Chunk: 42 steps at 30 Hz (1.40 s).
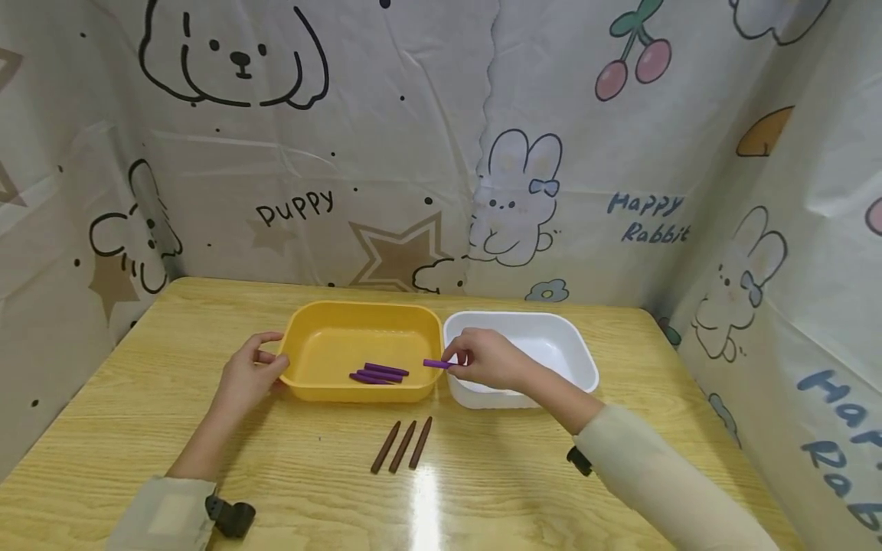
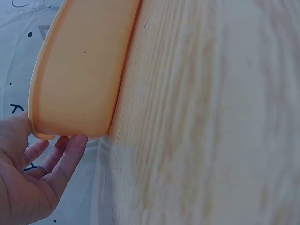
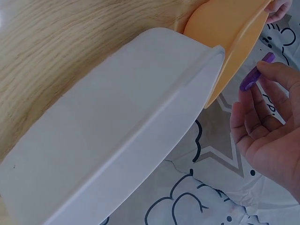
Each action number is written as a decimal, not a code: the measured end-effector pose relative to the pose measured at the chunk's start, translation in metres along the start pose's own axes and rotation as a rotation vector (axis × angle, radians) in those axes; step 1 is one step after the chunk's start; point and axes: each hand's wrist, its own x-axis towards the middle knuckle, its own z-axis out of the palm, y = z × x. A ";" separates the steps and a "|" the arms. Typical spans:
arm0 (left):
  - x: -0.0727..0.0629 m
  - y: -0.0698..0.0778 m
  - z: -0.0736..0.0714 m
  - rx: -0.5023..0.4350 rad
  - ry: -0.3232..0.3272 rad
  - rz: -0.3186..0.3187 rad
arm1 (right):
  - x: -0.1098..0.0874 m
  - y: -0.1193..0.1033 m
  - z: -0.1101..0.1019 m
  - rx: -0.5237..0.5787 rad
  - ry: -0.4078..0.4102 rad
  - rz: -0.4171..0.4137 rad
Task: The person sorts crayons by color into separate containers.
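My left hand holds the left end of a yellow plastic tray, thumb at the rim and fingers against the outer wall, as the left wrist view also shows. Purple crayons lie together on the tray's floor near its front wall. Between thumb and fingertips, my right hand pinches another purple crayon. It is above the place where the yellow tray meets a white tray, its free end pointing left over the yellow tray. The white tray's floor is partly hidden by the right hand and forearm.
Three brown crayons lie side by side on the wooden table, in front of the yellow tray. Behind the trays and along the sides hangs a printed cloth with cartoon drawings.
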 end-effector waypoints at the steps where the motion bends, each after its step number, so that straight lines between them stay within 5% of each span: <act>1: 0.000 0.000 0.000 0.001 0.001 0.003 | 0.001 -0.001 0.000 -0.002 0.000 -0.001; 42: 0.002 -0.003 -0.002 -0.025 -0.010 0.009 | 0.057 -0.006 0.028 0.033 -0.031 0.087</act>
